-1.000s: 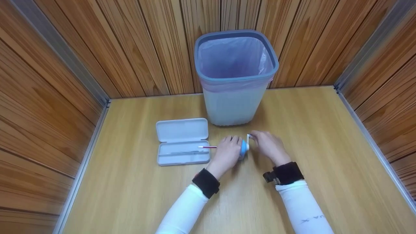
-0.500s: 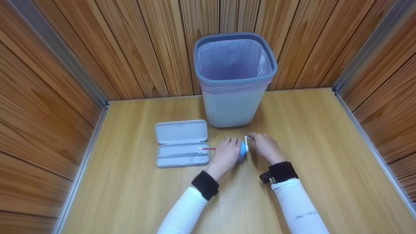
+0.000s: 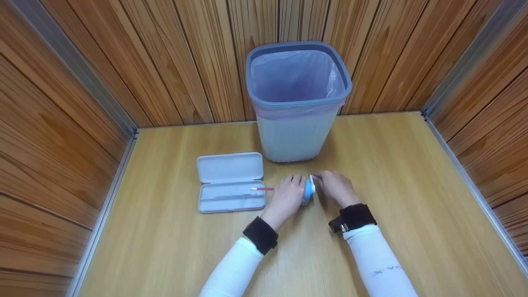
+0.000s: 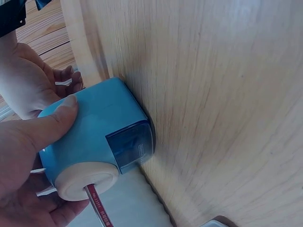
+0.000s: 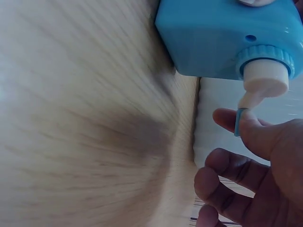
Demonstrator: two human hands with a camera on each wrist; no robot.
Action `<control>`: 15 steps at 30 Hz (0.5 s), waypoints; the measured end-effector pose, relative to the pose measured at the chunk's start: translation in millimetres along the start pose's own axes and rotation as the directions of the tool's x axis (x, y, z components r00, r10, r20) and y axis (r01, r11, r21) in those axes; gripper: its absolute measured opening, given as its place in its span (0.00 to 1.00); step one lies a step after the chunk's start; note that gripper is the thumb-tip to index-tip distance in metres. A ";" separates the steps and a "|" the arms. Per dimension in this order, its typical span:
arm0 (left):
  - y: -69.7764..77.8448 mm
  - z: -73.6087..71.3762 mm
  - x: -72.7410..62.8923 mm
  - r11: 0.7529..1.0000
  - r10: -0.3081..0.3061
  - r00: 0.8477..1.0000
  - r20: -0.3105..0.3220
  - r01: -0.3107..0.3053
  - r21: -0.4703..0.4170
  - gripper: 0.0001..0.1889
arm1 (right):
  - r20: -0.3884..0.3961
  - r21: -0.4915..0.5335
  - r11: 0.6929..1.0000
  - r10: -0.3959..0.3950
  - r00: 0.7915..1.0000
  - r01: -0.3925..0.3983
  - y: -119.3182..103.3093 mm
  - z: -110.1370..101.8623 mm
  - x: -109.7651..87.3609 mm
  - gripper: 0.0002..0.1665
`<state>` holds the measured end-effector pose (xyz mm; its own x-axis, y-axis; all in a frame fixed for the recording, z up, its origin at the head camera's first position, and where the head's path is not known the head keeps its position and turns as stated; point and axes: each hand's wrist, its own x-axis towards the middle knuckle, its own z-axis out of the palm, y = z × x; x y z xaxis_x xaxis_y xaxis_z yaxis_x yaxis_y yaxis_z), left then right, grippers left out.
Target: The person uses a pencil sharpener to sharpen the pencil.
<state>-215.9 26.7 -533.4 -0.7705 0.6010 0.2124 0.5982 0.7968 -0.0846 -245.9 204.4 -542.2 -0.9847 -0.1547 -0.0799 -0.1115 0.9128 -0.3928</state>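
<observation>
My left hand [image 3: 288, 196] grips a blue crank pencil sharpener [image 4: 94, 116] on the table, its thumb over the casing in the left wrist view. A red pencil [image 4: 98, 206] stands in the cream-coloured ring at the sharpener's front. Its white-tipped far end points left toward the pencil case in the head view. On the opposite side, my right hand [image 3: 337, 189] pinches the blue knob [image 5: 238, 123] of the cream crank [image 5: 266, 78] between thumb and forefinger. Its other fingers are loosely bent. The pencil's point is hidden inside the sharpener.
Left of the sharpener lies a grey pencil case [image 3: 230, 167] with its lid folded back and a thin item [image 3: 243, 196] along its divider. A lined wastebasket [image 3: 293, 138] stands behind the hands. Wood-panelled walls [image 3: 198, 62] border the table.
The crank has turned, its arm looking shorter in the head view now. My right hand has shifted slightly left with it; my left hand stays on the sharpener.
</observation>
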 end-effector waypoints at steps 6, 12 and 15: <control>-0.1 0.0 0.1 1.000 -0.010 1.000 0.020 0.011 -0.025 0.25 | 0.053 -0.001 0.999 -0.036 0.998 0.037 3.0 5.5 -0.8 0.17; 0.1 0.4 -0.3 1.000 -0.012 1.000 0.003 0.012 -0.025 0.25 | 0.073 -0.030 0.999 -0.042 0.996 0.044 3.3 6.9 -2.8 0.17; 0.5 0.6 -0.5 0.999 -0.022 1.000 0.021 0.023 -0.037 0.26 | 0.092 -0.043 0.999 -0.019 0.996 0.023 2.4 8.0 -4.6 0.16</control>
<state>-215.4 26.8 -534.1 -0.7881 0.5842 0.1938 0.5881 0.8077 -0.0432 -240.6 204.3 -550.1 -0.9659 -0.2063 -0.1566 -0.1400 0.9244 -0.3547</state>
